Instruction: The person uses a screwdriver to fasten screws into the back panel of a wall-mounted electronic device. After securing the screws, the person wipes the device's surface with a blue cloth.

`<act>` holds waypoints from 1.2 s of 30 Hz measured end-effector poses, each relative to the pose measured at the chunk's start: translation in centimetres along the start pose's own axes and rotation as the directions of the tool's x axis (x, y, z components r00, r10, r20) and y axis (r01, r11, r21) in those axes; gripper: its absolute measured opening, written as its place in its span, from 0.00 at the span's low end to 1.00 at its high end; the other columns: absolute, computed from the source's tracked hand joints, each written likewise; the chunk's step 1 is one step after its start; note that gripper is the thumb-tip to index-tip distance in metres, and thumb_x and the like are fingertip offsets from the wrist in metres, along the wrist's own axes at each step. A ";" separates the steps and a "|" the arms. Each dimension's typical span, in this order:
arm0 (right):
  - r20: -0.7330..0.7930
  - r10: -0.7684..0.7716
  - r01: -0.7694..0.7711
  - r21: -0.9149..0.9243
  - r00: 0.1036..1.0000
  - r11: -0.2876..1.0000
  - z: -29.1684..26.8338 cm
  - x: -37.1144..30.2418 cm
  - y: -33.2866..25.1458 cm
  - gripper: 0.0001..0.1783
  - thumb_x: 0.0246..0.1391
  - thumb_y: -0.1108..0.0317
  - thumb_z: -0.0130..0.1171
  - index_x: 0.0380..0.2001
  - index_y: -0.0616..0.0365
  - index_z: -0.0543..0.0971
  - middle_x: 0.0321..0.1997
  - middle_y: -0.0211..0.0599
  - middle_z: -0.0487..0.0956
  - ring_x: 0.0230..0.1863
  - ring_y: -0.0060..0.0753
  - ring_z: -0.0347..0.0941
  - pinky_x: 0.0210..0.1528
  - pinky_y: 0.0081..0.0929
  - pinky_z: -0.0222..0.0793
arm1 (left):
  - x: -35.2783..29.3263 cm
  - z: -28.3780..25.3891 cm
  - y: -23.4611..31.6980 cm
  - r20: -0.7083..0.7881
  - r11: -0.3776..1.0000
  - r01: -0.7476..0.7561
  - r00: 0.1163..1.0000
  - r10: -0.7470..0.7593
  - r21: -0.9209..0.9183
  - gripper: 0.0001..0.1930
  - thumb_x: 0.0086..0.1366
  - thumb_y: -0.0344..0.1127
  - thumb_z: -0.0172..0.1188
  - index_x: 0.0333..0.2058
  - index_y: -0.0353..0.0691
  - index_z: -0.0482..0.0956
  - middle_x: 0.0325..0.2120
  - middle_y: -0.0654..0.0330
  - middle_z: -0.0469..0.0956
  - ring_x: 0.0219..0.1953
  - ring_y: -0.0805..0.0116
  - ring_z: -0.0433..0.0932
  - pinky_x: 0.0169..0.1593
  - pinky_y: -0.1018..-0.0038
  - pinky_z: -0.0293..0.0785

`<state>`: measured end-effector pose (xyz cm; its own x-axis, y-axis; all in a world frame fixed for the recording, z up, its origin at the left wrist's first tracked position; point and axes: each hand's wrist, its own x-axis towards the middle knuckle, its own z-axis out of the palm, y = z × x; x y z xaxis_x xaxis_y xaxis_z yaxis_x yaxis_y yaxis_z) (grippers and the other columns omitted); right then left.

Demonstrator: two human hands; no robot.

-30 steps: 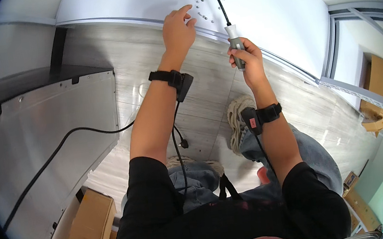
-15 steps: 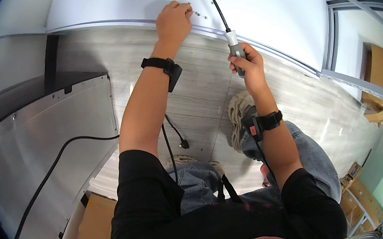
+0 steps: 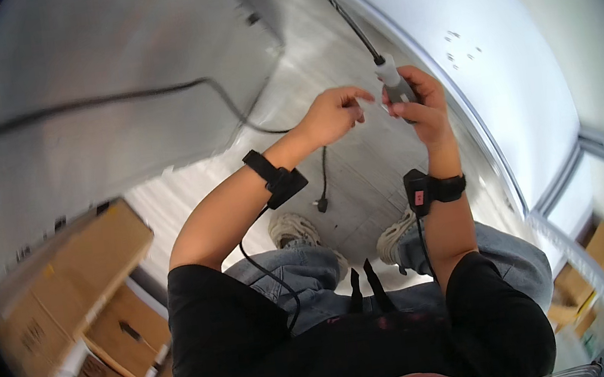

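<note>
A screwdriver (image 3: pixel 396 85) with a grey-and-white handle and a dark shaft is in my right hand (image 3: pixel 423 102), its fingers wrapped round the handle. The shaft slants up and to the left, its tip in the air. Just left of the handle is my left hand (image 3: pixel 338 114), apart from it. Its index finger stretches toward the right hand while the other fingers curl; no object shows in them. Several small screws (image 3: pixel 462 48) lie on the white panel (image 3: pixel 501 89) at the right, blurred and out of both hands' reach.
A large grey metal panel (image 3: pixel 112 53) stands at the upper left, with a black cable (image 3: pixel 132 95) across it. A plug (image 3: pixel 322 205) lies on the floor (image 3: pixel 360 174) between my feet. Cardboard boxes (image 3: pixel 78 269) sit at lower left, another box (image 3: pixel 590 259) at lower right.
My view has turned left, so the white panel now stands at the right. My left hand has left the screws and come close to the screwdriver, which stays in my right hand.
</note>
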<state>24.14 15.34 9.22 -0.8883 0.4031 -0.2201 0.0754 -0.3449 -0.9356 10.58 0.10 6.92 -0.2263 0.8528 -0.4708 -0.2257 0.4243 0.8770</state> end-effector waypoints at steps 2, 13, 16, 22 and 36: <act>0.228 -0.002 0.013 -0.047 0.974 0.999 1.3 1.1 0.1 0.27 0.34 0.73 0.63 0.44 0.64 0.75 0.33 0.34 0.78 0.33 0.24 0.73 0.36 0.21 0.68 | -3.6 -1.6 -1.5 -0.057 0.997 0.044 0.997 -0.048 -0.060 0.11 0.60 0.22 0.49 0.38 0.35 0.78 0.28 0.63 0.78 0.29 0.76 0.73 0.35 0.79 0.69; 0.663 0.221 -0.068 -0.249 0.716 0.966 13.0 1.3 5.8 0.18 0.41 0.70 0.62 0.39 0.63 0.77 0.29 0.30 0.74 0.30 0.20 0.68 0.33 0.20 0.62 | -21.4 -9.3 -7.8 -0.537 0.816 -0.062 0.780 -0.319 -0.575 0.05 0.66 0.30 0.54 0.39 0.37 0.73 0.39 0.53 0.79 0.39 0.66 0.80 0.44 0.77 0.77; 0.670 0.232 -0.086 -0.244 0.705 0.966 15.9 0.3 5.0 0.18 0.45 0.71 0.59 0.42 0.63 0.75 0.30 0.28 0.72 0.28 0.18 0.63 0.32 0.19 0.59 | -24.3 -10.8 -6.5 -0.613 0.816 -0.095 0.710 -0.346 -0.570 0.06 0.69 0.33 0.50 0.39 0.37 0.72 0.39 0.55 0.79 0.42 0.66 0.80 0.45 0.76 0.77; 0.593 0.254 -0.107 -0.271 0.764 0.956 19.5 -0.7 5.8 0.20 0.47 0.74 0.57 0.47 0.60 0.73 0.29 0.27 0.72 0.28 0.16 0.63 0.32 0.18 0.58 | -27.2 -12.2 -4.9 -0.729 0.765 -0.337 0.641 -0.241 -0.549 0.09 0.71 0.36 0.46 0.39 0.39 0.73 0.38 0.57 0.79 0.43 0.67 0.80 0.45 0.77 0.78; 0.464 0.079 0.117 -0.380 0.882 0.918 21.5 -3.3 5.9 0.19 0.46 0.75 0.58 0.45 0.61 0.76 0.28 0.27 0.74 0.28 0.17 0.65 0.31 0.18 0.61 | -26.2 -12.5 -5.5 -0.793 0.725 -0.478 0.589 -0.153 -0.495 0.11 0.71 0.34 0.45 0.39 0.32 0.72 0.41 0.49 0.78 0.41 0.63 0.80 0.46 0.75 0.80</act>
<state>17.84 -6.25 10.31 -0.9880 -0.0651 -0.1402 0.1369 0.0527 -0.9892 5.88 -28.43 13.22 -0.8504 0.1960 -0.4883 -0.5249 -0.2507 0.8134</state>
